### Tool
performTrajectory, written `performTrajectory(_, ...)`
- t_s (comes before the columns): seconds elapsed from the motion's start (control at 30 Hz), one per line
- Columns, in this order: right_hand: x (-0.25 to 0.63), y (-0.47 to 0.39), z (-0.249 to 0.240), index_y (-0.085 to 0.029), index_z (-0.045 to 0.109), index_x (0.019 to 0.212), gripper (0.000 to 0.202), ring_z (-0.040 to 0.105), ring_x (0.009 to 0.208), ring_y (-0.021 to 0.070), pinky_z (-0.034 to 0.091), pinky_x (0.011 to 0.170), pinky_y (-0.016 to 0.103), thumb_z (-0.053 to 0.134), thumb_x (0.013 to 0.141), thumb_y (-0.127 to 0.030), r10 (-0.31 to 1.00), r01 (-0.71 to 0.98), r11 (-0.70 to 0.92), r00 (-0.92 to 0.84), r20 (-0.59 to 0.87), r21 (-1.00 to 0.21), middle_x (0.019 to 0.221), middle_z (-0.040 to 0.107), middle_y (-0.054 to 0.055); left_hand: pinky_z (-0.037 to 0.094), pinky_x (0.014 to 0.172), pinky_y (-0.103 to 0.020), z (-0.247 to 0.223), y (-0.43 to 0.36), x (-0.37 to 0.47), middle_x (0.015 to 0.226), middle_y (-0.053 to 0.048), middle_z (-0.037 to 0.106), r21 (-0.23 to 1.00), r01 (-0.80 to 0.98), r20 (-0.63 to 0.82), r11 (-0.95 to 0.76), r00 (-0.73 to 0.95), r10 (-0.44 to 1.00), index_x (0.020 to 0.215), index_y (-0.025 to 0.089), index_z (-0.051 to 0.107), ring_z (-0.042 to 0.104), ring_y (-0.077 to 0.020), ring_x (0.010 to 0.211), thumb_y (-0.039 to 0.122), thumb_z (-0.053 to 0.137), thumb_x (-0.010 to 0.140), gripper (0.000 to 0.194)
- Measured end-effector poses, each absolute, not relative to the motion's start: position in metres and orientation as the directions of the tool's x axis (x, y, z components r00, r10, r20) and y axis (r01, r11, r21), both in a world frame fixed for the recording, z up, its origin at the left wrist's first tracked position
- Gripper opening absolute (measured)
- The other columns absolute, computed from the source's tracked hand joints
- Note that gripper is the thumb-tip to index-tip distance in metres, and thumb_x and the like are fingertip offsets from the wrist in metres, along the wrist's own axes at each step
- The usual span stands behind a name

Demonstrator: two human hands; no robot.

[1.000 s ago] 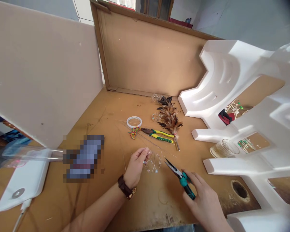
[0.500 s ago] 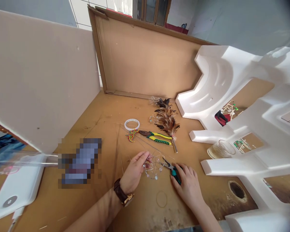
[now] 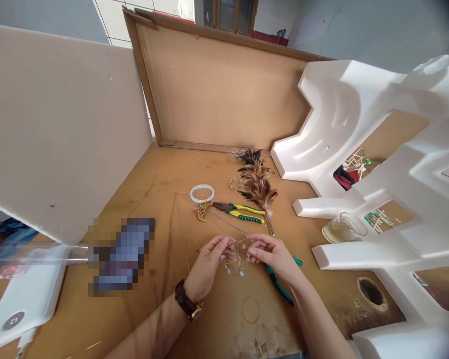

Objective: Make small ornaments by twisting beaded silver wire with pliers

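Between my hands is a piece of beaded wire [image 3: 235, 259], thin silvery loops with clear beads. My left hand [image 3: 208, 259], with a dark watch [image 3: 187, 300] on its wrist, pinches the wire's left side. On the right side, my right hand [image 3: 271, 257] has its thumb and fingers closed on a wire loop near a bead. Green-handled pliers [image 3: 280, 285] lie on the table, partly hidden under my right hand and forearm. Farther back are larger yellow-and-green pliers [image 3: 243, 212], a white tape ring [image 3: 202, 193] and a bundle of coloured threads [image 3: 202, 210].
A feather duster [image 3: 258, 182] lies behind the large pliers. White moulded foam [image 3: 329, 109] stands on the right, with a glass [image 3: 344, 228] among its arms. Cardboard [image 3: 228, 89] walls off the back. A phone [image 3: 127, 254] and white power bank [image 3: 30, 299] are on the left.
My right hand has let go of the green-handled pliers, which now rest on the table. It has moved left and taken hold of the beaded wire. My left hand keeps its pinch.
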State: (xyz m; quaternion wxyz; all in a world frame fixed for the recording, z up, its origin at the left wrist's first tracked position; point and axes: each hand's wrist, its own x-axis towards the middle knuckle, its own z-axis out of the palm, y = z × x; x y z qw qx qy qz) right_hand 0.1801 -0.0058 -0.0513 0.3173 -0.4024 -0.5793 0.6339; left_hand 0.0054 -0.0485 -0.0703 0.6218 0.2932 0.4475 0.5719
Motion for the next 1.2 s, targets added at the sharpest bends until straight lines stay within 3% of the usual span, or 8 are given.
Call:
performTrajectory(0.13,0.178,0.000,-0.060,-0.017,0.059,0.094,0.029,0.056,0.054,0.0082,0.041,0.054,0.020,0.066,0.073,-0.036,0.853,0.031,-0.212,-0.482,-0.200,-0.977,0.066,0.064,-0.001,0.045,0.071,-0.026,-0.073,-0.049,0.004,0.081,-0.002,0.061,0.972,-0.224,-0.089,0.066,-0.097,0.991,0.083,0.018,0.062,0.056,-0.0148,0.075,0.036,0.064,0.072,0.022)
performTrajectory(0.3,0.178,-0.004,-0.068,-0.016,0.058,0.085,0.027,0.052,0.047,0.0081,0.043,0.052,0.022,0.068,0.071,-0.037,0.896,-0.039,-0.218,-0.404,-0.184,-0.975,0.058,0.063,-0.002,0.044,0.078,-0.027,-0.077,-0.051,0.007,0.092,-0.006,0.062,0.997,-0.007,0.071,-0.073,-0.112,0.991,0.087,0.018,0.063,0.056,-0.0168,0.086,0.031,0.059,0.078,0.017)
performTrajectory(0.43,0.179,-0.008,-0.068,-0.017,0.059,0.090,0.030,0.055,0.054,0.0096,0.044,0.056,0.023,0.067,0.071,-0.038,0.924,-0.047,-0.197,-0.344,-0.169,-0.979,0.065,0.065,0.000,0.045,0.079,-0.028,-0.075,-0.050,0.008,0.092,-0.006,0.063,0.999,-0.049,0.012,-0.017,-0.092,0.996,0.091,0.017,0.061,0.057,-0.0173,0.086,0.035,0.057,0.079,0.022)
performTrajectory(0.7,0.177,-0.009,-0.074,-0.019,0.063,0.095,0.030,0.058,0.067,0.0124,0.044,0.058,0.024,0.064,0.074,-0.040,0.894,0.001,-0.213,-0.404,-0.195,-0.977,0.077,0.064,0.001,0.046,0.079,-0.029,-0.077,-0.048,0.004,0.093,-0.006,0.064,0.990,-0.114,-0.093,0.082,-0.094,0.991,0.094,0.016,0.062,0.058,-0.0185,0.089,0.039,0.049,0.084,0.028)
performTrajectory(0.93,0.178,-0.007,-0.073,-0.018,0.066,0.087,0.033,0.058,0.058,0.0123,0.046,0.057,0.025,0.060,0.075,-0.047,0.934,0.017,-0.189,-0.307,-0.186,-0.982,0.071,0.067,0.003,0.039,0.091,-0.029,-0.071,-0.045,-0.003,0.099,-0.006,0.063,0.996,0.078,0.055,-0.051,-0.049,0.997,0.093,0.018,0.067,0.055,-0.0178,0.098,0.034,0.043,0.088,0.029)
performTrajectory(1.07,0.178,-0.005,-0.075,-0.018,0.066,0.083,0.034,0.057,0.055,0.0128,0.047,0.057,0.026,0.062,0.072,-0.049,0.961,0.038,-0.169,-0.214,-0.173,-0.985,0.065,0.065,0.002,0.043,0.077,-0.027,-0.067,-0.042,-0.010,0.089,-0.005,0.061,0.989,0.124,0.085,-0.076,-0.070,0.994,0.092,0.017,0.067,0.055,-0.0148,0.079,0.032,0.048,0.085,0.025)
performTrajectory(1.2,0.177,-0.006,-0.082,-0.018,0.065,0.085,0.033,0.060,0.062,0.0163,0.049,0.059,0.027,0.060,0.074,-0.049,0.983,0.085,-0.084,-0.158,-0.097,-0.993,0.066,0.065,0.003,0.044,0.065,-0.025,-0.066,-0.041,-0.014,0.077,-0.002,0.058,0.995,0.099,-0.020,0.021,-0.006,1.000,0.098,0.016,0.063,0.050,-0.0111,0.063,0.033,0.050,0.083,0.026)
